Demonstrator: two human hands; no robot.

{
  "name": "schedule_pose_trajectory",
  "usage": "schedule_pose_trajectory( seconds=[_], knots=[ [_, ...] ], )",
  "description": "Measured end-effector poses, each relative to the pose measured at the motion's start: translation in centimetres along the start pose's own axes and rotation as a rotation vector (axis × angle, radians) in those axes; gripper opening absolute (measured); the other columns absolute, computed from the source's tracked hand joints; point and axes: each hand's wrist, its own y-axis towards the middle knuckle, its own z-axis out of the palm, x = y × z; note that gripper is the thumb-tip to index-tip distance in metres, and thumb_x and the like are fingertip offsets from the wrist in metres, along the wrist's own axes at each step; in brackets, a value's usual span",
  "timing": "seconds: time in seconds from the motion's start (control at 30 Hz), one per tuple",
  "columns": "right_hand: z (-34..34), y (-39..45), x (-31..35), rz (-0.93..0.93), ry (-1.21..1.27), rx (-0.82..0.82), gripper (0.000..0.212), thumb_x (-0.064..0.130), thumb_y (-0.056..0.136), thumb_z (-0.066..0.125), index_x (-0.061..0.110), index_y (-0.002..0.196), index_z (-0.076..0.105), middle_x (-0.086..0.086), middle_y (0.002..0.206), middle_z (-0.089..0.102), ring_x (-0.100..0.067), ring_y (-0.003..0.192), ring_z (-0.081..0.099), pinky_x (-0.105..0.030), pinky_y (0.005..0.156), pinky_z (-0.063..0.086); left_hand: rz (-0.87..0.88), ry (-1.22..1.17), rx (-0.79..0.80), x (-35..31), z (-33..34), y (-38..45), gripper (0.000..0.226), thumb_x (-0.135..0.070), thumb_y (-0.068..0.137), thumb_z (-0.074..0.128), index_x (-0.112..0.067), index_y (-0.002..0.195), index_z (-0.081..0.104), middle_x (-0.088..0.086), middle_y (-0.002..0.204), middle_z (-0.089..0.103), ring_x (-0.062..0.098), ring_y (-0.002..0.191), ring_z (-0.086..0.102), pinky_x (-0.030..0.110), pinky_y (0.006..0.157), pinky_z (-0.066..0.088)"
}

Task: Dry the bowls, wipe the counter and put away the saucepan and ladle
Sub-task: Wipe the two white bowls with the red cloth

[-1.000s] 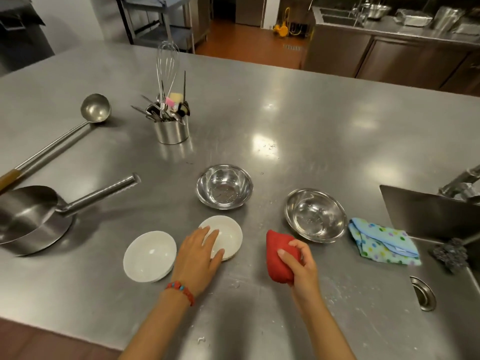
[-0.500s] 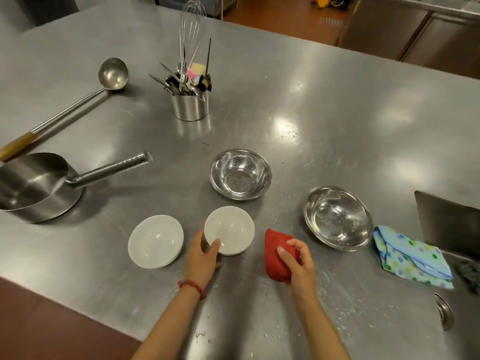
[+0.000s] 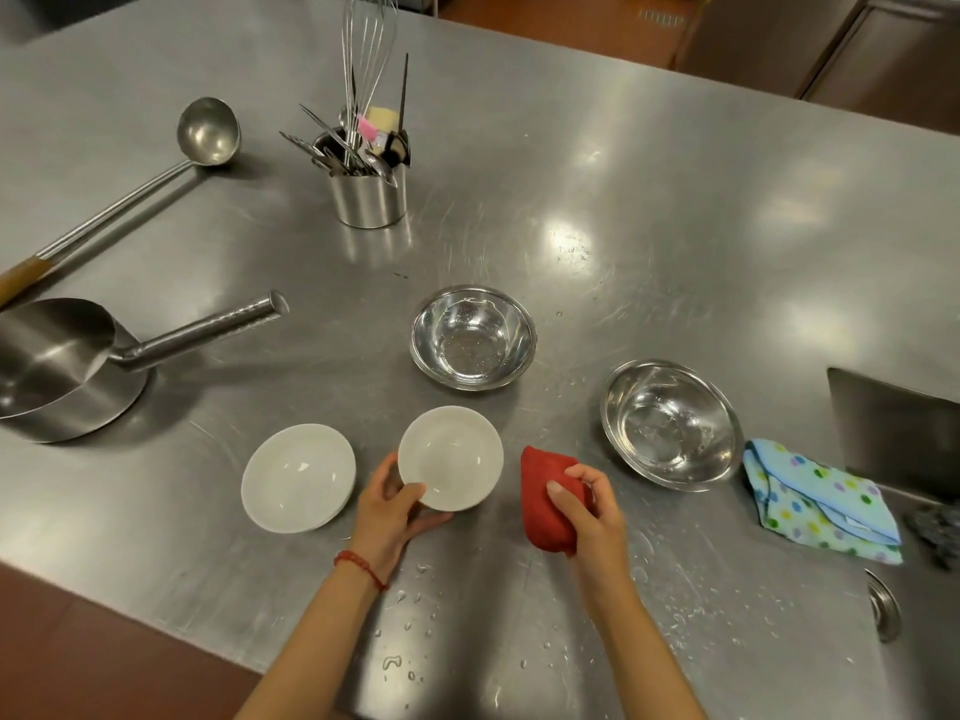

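Observation:
My left hand grips the near rim of a white bowl, thumb over the edge, with the bowl tipped slightly off the steel counter. My right hand is closed on a bunched red cloth just right of that bowl. A second white bowl rests to the left. Two wet steel bowls stand behind: a smaller steel bowl and a larger steel bowl. The saucepan sits at the far left, its handle pointing right. The ladle lies behind it.
A steel utensil holder with a whisk stands at the back. A blue dotted cloth lies by the sink at the right, with a dark scourer beside it. Water drops speckle the counter near its front edge.
My left hand went from lying over the white bowl to gripping its near rim and lifting it. The view shifted forward and down. My right hand still holds the red cloth.

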Motion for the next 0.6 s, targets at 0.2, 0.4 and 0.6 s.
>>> schedule_pose_trajectory(
  seconds=[0.2,0.4,0.6],
  knots=[
    [0.8,-0.2,1.5,-0.026,0.008,0.056,0.024,0.013,0.076,0.07,0.035,0.08,0.06,-0.001,0.101,0.057,-0.024,0.087,0.056,-0.026,0.053,0.05,-0.03,0.054,0.083,0.4,0.2,-0.8,0.043,0.006,0.086,0.049,-0.03,0.109,0.053,0.002,0.101,0.061,0.023,0.073,0.069,0.035,0.054,0.058],
    [1.1,-1.0,2.6,-0.088,-0.011,0.103,0.024,0.009,0.079,0.066,0.03,0.089,0.061,0.0,0.104,0.059,-0.022,0.092,0.058,-0.031,0.064,0.052,-0.013,0.173,0.177,1.0,0.8,-2.1,0.035,-0.022,0.08,0.057,-0.034,0.113,0.056,0.009,0.116,0.059,0.029,0.098,0.061,0.041,0.061,0.057],
    [1.2,-1.9,2.8,-0.242,-0.289,0.206,0.035,0.005,0.076,0.071,0.033,0.093,0.061,0.012,0.097,0.063,-0.001,0.085,0.059,-0.019,0.074,0.051,0.021,0.169,0.231,1.6,2.0,-3.6,0.042,-0.04,0.073,0.05,-0.033,0.114,0.06,0.009,0.119,0.063,0.029,0.105,0.061,0.039,0.062,0.056]
  ],
)
